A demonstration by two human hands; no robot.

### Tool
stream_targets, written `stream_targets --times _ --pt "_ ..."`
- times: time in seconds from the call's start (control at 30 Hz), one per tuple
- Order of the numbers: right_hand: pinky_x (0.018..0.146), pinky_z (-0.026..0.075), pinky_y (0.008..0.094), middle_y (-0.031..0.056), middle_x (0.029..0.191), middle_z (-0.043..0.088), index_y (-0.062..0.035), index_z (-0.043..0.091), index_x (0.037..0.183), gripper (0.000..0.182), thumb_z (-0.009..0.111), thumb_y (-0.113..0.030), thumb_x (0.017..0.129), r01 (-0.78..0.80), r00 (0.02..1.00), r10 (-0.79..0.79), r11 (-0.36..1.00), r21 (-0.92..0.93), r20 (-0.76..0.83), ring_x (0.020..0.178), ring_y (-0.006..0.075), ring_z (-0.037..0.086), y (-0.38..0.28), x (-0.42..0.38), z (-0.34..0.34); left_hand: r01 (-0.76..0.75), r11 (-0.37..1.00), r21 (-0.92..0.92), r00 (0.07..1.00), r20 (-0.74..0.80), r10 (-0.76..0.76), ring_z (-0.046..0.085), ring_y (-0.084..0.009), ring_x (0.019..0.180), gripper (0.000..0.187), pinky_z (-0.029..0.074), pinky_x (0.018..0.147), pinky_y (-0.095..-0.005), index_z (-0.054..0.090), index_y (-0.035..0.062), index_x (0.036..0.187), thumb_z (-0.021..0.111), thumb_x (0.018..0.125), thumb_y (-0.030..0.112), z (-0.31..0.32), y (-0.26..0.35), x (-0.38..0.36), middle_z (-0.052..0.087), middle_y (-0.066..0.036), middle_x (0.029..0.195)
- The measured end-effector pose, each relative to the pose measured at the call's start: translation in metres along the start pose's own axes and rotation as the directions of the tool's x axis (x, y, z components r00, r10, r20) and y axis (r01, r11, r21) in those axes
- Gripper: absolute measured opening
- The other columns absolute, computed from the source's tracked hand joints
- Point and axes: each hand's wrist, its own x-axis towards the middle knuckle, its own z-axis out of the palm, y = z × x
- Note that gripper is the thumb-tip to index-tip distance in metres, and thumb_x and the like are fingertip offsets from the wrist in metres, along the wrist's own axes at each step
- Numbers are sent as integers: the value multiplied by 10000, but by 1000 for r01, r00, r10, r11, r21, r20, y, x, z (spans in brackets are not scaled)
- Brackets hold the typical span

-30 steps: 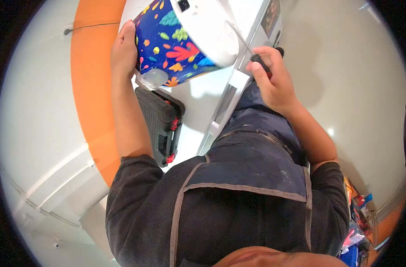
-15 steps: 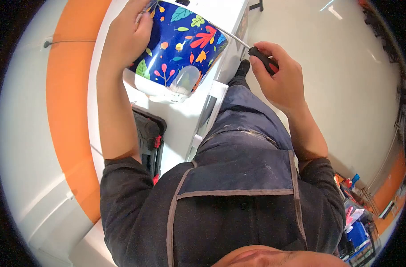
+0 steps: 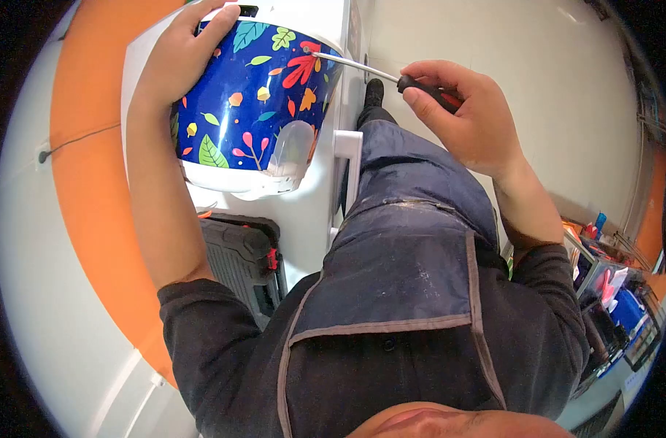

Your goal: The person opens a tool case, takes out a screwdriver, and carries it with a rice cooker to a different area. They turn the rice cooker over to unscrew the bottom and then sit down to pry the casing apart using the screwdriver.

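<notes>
A rounded appliance casing (image 3: pixel 234 117), deep blue with colourful leaves, rests on the white worktop. It has white edges and a clear dome-like part (image 3: pixel 293 150) at one corner. My left hand (image 3: pixel 183 55) grips its upper left side, thumb by the upper edge and some fingertips hidden behind. In my closed right hand (image 3: pixel 464 109) is a screwdriver (image 3: pixel 358 66) with a black and red handle. Its long shaft points left across the casing, the tip over the red leaf. A small greyish bit shows at the tip, too small to name.
A black tool case (image 3: pixel 238 255) with red latches lies on the worktop (image 3: pixel 303 233) near my left arm. A cable (image 3: pixel 85 139) crosses the orange band at left. Tools and bins (image 3: pixel 617 314) stand at lower right, and my legs are beside the worktop's edge.
The casing now appears lower and farther left as the view shifts. The screwdriver tip has come from the casing's upper edge onto the red leaf. Both hands keep their hold.
</notes>
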Motion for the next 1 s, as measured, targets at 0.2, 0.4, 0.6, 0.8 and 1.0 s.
stream_targets --times 0.2,0.4,0.6,0.8,1.0 --pt "857 515 242 72 997 716 16 660 1198 282 693 -124 954 -84 996 83 996 28 41 918 96 643 -9 0 1 -28 1000 -8 998 48 28 624 -246 1032 362 484 924 -347 682 -6 1150 580 978 297 -5 -5 1 673 -157 1141" --pt "829 509 233 64 957 716 10 665 1186 276 699 -130 951 -94 994 99 989 -115 41 882 87 635 -16 1 2 -105 993 48 993 53 102 619 -273 1063 354 481 945 -368 714 17 1113 552 984 305 -7 -15 2 651 -169 1176" --pt "726 534 284 125 877 740 -15 697 1116 247 704 -173 927 -14 1000 11 977 -212 -14 736 149 664 -32 -1 5 -69 996 63 996 54 66 625 -289 1057 370 483 949 -376 716 24 1125 537 985 317 -8 -15 2 657 -172 1177" --pt "658 511 302 121 831 718 -26 695 1117 250 684 -182 921 31 999 -22 942 -335 29 666 171 626 -41 3 6 -79 993 86 996 57 74 634 -304 1043 381 486 947 -380 717 14 1126 536 982 317 -10 -17 3 669 -183 1164" --pt "550 483 322 136 783 680 8 678 1075 257 621 -200 936 -500 797 449 866 23 403 581 197 605 -70 52 -27 -64 996 68 996 71 59 648 -308 1033 394 488 947 -378 720 8 1125 534 979 323 -7 -18 6 688 -192 1128"
